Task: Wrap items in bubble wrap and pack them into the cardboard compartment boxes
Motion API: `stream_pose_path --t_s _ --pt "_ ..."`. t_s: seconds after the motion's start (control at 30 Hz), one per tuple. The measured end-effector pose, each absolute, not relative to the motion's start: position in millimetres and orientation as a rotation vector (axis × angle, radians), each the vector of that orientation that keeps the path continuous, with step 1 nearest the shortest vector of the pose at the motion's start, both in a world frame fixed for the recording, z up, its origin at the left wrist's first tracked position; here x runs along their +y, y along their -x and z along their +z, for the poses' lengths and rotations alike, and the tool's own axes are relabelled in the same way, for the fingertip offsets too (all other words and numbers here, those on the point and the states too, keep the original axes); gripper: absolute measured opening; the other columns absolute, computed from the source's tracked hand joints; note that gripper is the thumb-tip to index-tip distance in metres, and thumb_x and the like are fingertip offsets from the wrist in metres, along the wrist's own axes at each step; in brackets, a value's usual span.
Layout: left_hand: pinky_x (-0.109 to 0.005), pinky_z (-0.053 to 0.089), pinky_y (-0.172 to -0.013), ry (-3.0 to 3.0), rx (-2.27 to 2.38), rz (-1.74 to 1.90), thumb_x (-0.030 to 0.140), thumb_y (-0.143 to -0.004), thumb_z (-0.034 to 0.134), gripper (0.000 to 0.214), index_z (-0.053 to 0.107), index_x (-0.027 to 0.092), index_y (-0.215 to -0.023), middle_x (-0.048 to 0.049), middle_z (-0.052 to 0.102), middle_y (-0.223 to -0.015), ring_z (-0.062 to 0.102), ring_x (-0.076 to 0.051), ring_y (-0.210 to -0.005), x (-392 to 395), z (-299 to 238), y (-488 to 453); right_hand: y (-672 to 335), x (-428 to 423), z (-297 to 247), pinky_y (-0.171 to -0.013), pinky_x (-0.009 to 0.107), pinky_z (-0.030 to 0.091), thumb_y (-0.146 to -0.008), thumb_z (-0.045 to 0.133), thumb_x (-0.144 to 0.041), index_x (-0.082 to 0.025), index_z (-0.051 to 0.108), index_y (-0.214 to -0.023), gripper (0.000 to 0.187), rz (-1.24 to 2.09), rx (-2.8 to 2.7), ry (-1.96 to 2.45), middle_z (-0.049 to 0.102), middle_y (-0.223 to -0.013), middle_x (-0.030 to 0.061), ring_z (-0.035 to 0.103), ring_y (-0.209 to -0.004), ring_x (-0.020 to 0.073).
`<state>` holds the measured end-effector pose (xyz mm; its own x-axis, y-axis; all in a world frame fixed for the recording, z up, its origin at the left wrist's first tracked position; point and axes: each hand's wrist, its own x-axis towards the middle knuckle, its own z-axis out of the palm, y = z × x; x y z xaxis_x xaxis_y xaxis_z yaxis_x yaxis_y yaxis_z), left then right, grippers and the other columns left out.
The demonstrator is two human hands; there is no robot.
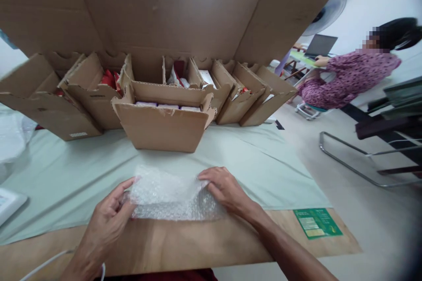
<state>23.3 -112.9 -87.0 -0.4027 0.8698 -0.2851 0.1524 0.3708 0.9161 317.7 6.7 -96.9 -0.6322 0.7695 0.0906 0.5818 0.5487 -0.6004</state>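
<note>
A bundle of clear bubble wrap [171,195] lies on the pale green sheet [79,171] near the table's front edge. My left hand [108,219] pinches its left end between thumb and fingers. My right hand [226,189] presses on its right end with fingers curled over the wrap. What the wrap encloses cannot be made out. Just beyond it stands an open cardboard box [163,123] with white packets inside.
Several open cardboard boxes [82,96] with red and white packets line the back under a large raised flap [165,9]. A green card [316,223] lies at the right. A seated person [346,77] works at a laptop far right. A white cable [46,263] runs near left.
</note>
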Motion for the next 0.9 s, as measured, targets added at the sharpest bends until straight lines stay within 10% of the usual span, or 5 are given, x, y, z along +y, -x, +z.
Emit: stream_pose_path --t_s 0.2,0.4,0.53,0.67,0.9 --pt "-0.027 0.037 -0.052 -1.251 1.927 0.676 0.057 -0.086 0.054 0.064 0.060 0.021 -0.138 0.0072 0.050 -0.054 0.048 -0.017 -0.048 -143.9 -91.4 -7.1 -317.0 53.0 -98.8 -0.075 0.031 0.053 -0.088 0.060 -0.032 -0.019 0.073 -0.100 0.022 0.831 -2.097 1.458 0.075 -0.079 0.0024 0.069 -0.075 0.0198" --pt "-0.033 0.042 -0.055 -1.601 2.096 0.324 0.068 -0.090 0.045 0.061 0.068 0.028 -0.128 -0.0009 0.069 -0.063 0.065 -0.027 -0.057 -162.1 -84.5 9.0 -324.1 45.8 -103.8 -0.106 0.051 0.047 -0.091 0.061 -0.036 -0.020 0.068 -0.119 0.033 0.333 -2.050 1.334 0.070 -0.130 0.0141 0.063 -0.122 0.0307" --pt "-0.046 0.054 -0.085 -1.962 2.115 0.687 0.054 -0.097 0.041 0.052 0.068 0.021 -0.125 -0.0133 0.077 -0.108 0.072 -0.035 -0.101 -133.9 -74.6 -16.6 -321.2 5.6 -82.3 -0.110 0.056 0.043 -0.099 0.053 -0.029 -0.023 0.066 -0.127 0.031 0.201 -2.187 1.243 0.066 -0.138 0.0114 0.059 -0.130 0.0305" --pt "-0.054 0.037 -0.117 -2.278 1.824 0.659 0.032 -0.100 0.038 0.049 0.058 0.011 -0.139 -0.0201 0.051 -0.155 0.042 -0.034 -0.149 -81.9 -95.9 -66.8 -284.0 -17.4 -89.0 -0.118 0.053 0.038 -0.098 0.050 -0.023 -0.020 0.048 -0.151 0.053 0.350 -2.544 1.090 0.048 -0.159 0.0123 0.042 -0.148 0.0299" --pt "-0.060 0.017 -0.125 -2.393 1.811 0.382 0.051 -0.100 0.043 0.069 0.045 0.005 -0.151 -0.0262 0.036 -0.163 0.029 -0.040 -0.154 -63.2 -141.0 -73.0 -288.4 -10.0 -129.1 -0.125 0.053 0.027 -0.102 0.053 -0.047 -0.011 0.039 -0.158 0.068 0.330 -2.794 1.208 0.032 -0.167 0.0168 0.025 -0.157 0.0324"
